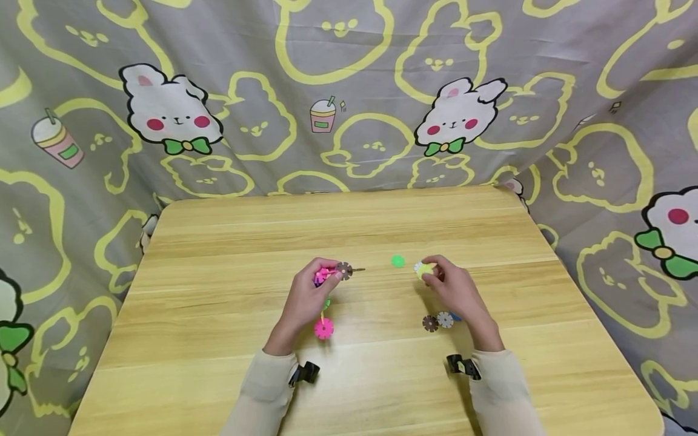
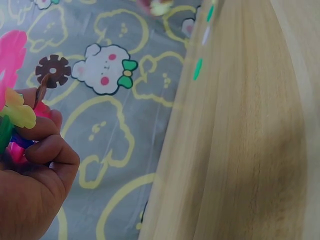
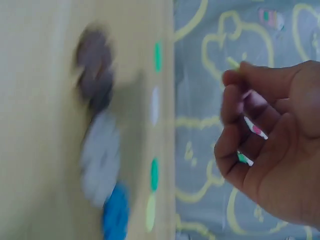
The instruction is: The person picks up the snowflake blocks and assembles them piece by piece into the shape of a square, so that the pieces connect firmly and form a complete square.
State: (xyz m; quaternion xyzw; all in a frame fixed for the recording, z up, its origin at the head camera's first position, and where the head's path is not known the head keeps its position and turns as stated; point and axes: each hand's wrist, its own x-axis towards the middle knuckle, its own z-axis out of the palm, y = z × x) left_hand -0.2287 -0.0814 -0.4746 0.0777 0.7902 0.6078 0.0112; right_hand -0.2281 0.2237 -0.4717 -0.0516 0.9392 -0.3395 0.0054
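Observation:
My left hand (image 1: 308, 289) grips a joined cluster of notched plastic discs. Brown discs (image 1: 345, 270) stick out past its fingertips toward the right. In the left wrist view, a pink disc (image 2: 11, 57), a yellow disc (image 2: 21, 111) and a green disc (image 2: 5, 132) show around the fingers. Below the hand, a bright pink disc (image 1: 324, 329) ends a strand of pieces. My right hand (image 1: 449, 284) pinches a yellow disc (image 1: 424, 272) between thumb and fingers; the right wrist view shows only its thin edge. A white disc (image 1: 418, 267) appears right beside it.
A green disc (image 1: 398, 261) lies on the wooden table (image 1: 371, 375) between the hands. Nearer the right forearm lie a brown disc (image 1: 430, 323), a grey disc (image 1: 445, 320) and a blue disc (image 1: 455, 317), close together. Patterned curtains (image 1: 376, 79) surround the table's back and sides.

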